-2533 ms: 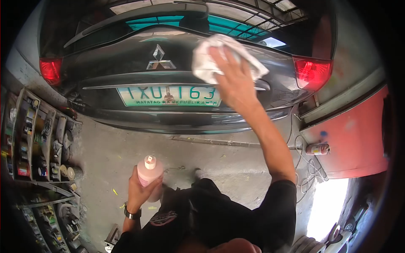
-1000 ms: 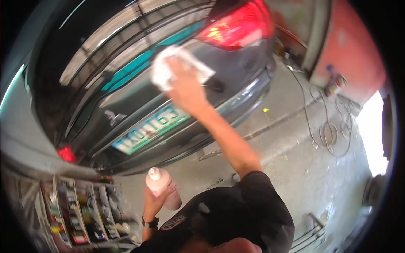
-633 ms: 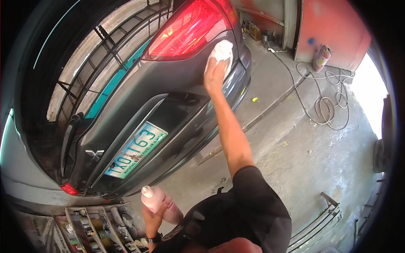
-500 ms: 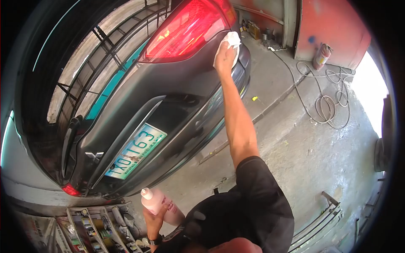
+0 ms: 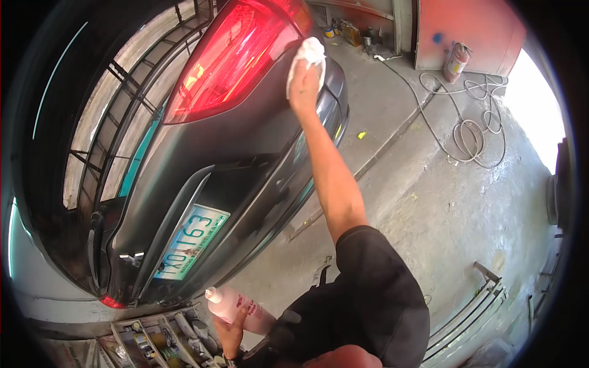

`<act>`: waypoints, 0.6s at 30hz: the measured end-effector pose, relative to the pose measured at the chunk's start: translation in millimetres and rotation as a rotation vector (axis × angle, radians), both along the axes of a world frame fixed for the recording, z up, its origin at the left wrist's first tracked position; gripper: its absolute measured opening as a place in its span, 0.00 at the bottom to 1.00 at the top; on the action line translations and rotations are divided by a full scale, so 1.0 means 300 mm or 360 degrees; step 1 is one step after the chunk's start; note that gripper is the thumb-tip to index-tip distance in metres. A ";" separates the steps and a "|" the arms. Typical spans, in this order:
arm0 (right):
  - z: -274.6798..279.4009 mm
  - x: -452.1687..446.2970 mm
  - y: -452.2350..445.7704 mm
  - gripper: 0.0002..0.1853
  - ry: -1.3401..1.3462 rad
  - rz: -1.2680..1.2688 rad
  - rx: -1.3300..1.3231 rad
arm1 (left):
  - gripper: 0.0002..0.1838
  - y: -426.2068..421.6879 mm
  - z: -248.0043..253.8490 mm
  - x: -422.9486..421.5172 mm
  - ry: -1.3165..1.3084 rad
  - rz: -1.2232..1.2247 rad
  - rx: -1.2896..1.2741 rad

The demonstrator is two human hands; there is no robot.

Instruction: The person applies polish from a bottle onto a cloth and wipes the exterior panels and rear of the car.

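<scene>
My right hand (image 5: pixel 304 86) presses a folded white cloth (image 5: pixel 311 52) on the dark car body (image 5: pixel 245 132), at the rear corner just beside the red tail light (image 5: pixel 239 58). Its fingers lie over the cloth. Low in the view, my left hand (image 5: pixel 232 331) is wrapped round a pink bottle (image 5: pixel 242 311) with a white cap, held tilted near the bumper. The licence plate (image 5: pixel 192 242) and the three-diamond emblem (image 5: pixel 131 258) show on the car's back, to the left of my right arm.
A fire extinguisher (image 5: pixel 457 62) stands by a red panel (image 5: pixel 472 30), with a coiled hose (image 5: pixel 469 138) on the concrete floor (image 5: pixel 417 202). Shelves of cans (image 5: pixel 159 343) are at the lower left. Metal bars (image 5: pixel 469 313) lie at the lower right.
The view has turned toward the car's right rear corner. My right hand has moved the cloth from above the plate to beside the tail light. My left hand still holds the bottle.
</scene>
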State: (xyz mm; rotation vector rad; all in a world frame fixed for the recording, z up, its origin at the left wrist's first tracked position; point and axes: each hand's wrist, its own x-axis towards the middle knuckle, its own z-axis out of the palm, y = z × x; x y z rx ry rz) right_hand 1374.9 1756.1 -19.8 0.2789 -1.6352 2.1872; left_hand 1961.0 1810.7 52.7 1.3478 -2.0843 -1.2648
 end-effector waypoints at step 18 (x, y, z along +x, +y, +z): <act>-0.294 0.022 -0.063 0.27 -0.0360 -0.0113 -0.0002 | 0.28 0.018 -0.035 -0.030 0.0016 -0.0009 -0.0018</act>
